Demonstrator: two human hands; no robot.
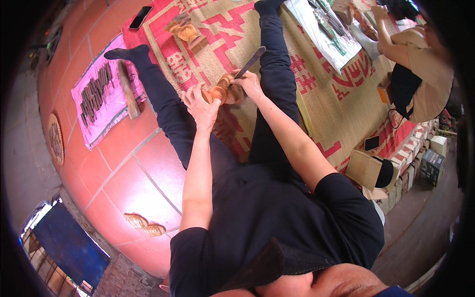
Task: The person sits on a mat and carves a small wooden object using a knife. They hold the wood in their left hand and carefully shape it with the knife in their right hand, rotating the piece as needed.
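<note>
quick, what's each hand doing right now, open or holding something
Left hand: closed on the wooden carving, steadying it.
Right hand: closed on a dark flat tool, held against or close to the carving.

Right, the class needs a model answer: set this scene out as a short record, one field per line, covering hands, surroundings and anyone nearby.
Left hand: holds a carved wooden piece
Right hand: holds a dark flat tool; contact with the wood is hard to tell
Beneath: red and tan patterned mat
Beyond the hands: second wooden carving, black phone
At left: pink cloth bearing dark slender tools and a wooden bar
At right: another person in a tan top
</note>
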